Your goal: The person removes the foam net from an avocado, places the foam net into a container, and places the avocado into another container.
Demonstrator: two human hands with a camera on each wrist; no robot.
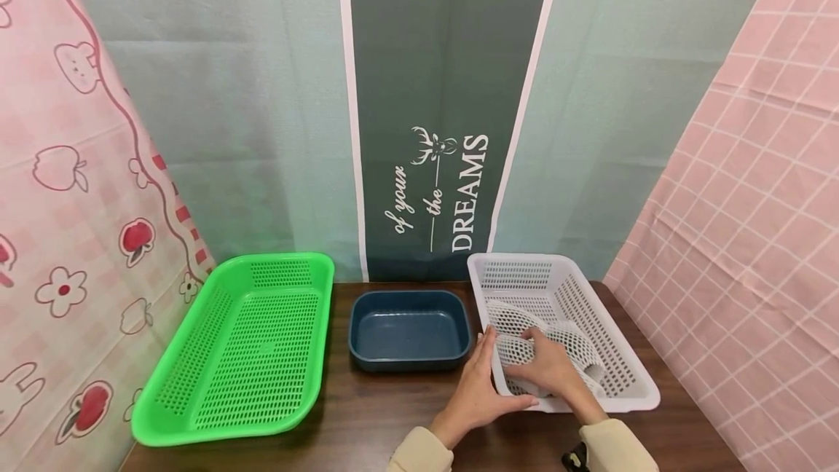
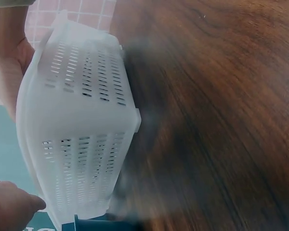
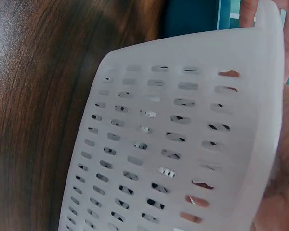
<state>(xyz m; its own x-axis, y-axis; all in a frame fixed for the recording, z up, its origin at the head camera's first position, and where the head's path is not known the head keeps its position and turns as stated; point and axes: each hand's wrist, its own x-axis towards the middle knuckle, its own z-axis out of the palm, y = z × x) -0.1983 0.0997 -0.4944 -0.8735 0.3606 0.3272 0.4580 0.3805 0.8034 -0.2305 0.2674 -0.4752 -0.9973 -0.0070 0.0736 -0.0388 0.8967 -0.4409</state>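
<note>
A white slotted plastic basket (image 1: 616, 355) holds several white foam mesh sleeves (image 1: 573, 341). My left hand (image 1: 475, 392) rests at its near left corner, fingers straight along the left side and thumb by the near rim. Inside the basket, my right hand (image 1: 550, 368) has thumb and fingers around the leftmost foam mesh sleeve (image 1: 514, 349). From the left wrist, the basket's outer wall (image 2: 82, 115) shows with a left-hand finger (image 2: 12, 204) beside it. In the right wrist view the basket wall (image 3: 149, 130) hides most of my right hand (image 3: 277, 207).
A dark blue rectangular tub (image 1: 409, 366) stands just left of the white basket. Farther left is a large green slotted basket (image 1: 314, 355). All stand on a brown wooden table (image 1: 367, 421), with hanging cloths (image 1: 262, 130) behind and at both sides.
</note>
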